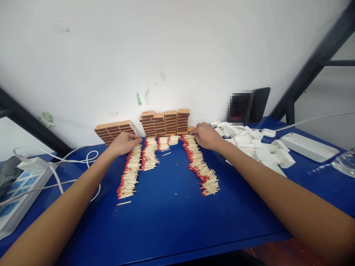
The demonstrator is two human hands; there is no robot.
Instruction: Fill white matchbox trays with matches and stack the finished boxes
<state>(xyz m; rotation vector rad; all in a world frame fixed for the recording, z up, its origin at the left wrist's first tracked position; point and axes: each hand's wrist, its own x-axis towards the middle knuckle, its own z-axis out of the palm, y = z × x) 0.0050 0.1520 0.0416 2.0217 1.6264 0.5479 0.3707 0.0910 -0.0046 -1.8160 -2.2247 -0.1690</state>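
Note:
My left hand [125, 143] reaches to the far end of the leftmost row of matches [130, 177], its fingers closed together there. Whatever lies between those fingertips is hidden. At the far end of the right row of matches [197, 159], my right hand [206, 135] has its fingers bent and closed, the tips beside a small matchbox [190, 129] lying low by the wall. I cannot make out what they grip. Between the hands lie a shorter row of matches [149, 153] and two small bunches, one of them a short match pile [163, 143]. All have red heads.
Stacked matchboxes [155, 125] and a lower matchbox stack [113, 130] line the wall. White paper trays [249, 142] heap at right, near a long white box [309, 147] and a dark upright object [260, 105]. A power strip [22, 188] with white cables occupies the left.

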